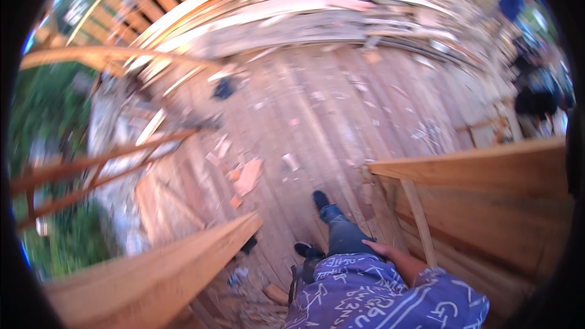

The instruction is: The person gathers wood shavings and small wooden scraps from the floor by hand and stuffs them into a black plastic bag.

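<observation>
right hand [376,247] on thigh, wooden beam [481,167] just beside, long axis left-right

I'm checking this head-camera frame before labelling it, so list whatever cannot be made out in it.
- Left hand: not in the head view, likely hidden behind the patterned blue shirt.
- Right hand: rests on the jeans at the thigh; fingers mostly hidden, so whether it grips anything is unclear.
- Wood scraps on the plank floor: too blurred to identify.
- Person at the right rim: blurred and bent by the fisheye edge.
</observation>
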A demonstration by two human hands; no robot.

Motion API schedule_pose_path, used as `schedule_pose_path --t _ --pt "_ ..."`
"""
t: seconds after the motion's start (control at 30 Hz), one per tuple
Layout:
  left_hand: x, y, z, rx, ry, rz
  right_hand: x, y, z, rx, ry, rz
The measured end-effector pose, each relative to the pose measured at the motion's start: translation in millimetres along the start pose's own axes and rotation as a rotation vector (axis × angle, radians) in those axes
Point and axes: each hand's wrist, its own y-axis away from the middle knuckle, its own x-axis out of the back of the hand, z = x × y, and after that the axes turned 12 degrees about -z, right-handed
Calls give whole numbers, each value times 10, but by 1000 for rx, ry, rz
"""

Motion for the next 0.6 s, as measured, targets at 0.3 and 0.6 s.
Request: schedule_pose_path --t 0.3,0.6 --pt "-1515 1022 718 9 63 -239 91 174 66 36 188 352" --pt "-1283 639 540 171 83 -125 305 -347 -397 14 389 233"
